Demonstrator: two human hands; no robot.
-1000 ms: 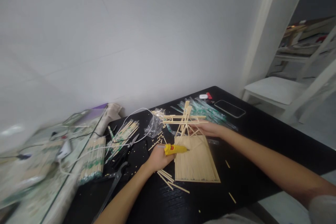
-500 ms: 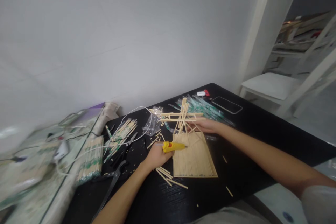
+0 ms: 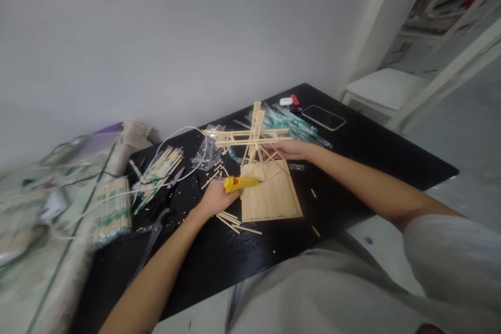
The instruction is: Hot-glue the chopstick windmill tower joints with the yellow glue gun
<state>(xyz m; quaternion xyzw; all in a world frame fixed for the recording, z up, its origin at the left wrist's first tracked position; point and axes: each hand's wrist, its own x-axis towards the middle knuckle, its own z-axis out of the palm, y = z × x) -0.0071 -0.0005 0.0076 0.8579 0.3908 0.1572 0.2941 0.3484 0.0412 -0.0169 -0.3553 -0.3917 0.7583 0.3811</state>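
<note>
On the black table (image 3: pixel 352 167) lies a flat mat of wooden sticks (image 3: pixel 270 198), with an upright frame of crossed sticks (image 3: pixel 252 138) rising from its far edge. My left hand (image 3: pixel 214 199) is closed round a yellow glue gun (image 3: pixel 239 183), its nozzle pointing right at the foot of the frame. My right hand (image 3: pixel 287 150) reaches in from the right, fingers closed on the frame's sticks just above the mat.
Loose cut sticks (image 3: pixel 235 222) lie near my left hand. Scissors (image 3: pixel 172 185), a white cord (image 3: pixel 172 146), packs of sticks (image 3: pixel 111 209), clear wrappers (image 3: pixel 289 120), a phone (image 3: pixel 323 117) and a white chair (image 3: pixel 385 88) surround the work.
The view has tipped down and swung, so table and hands sit higher and further left in the picture. Both hands keep the same hold on glue gun and stick frame.
</note>
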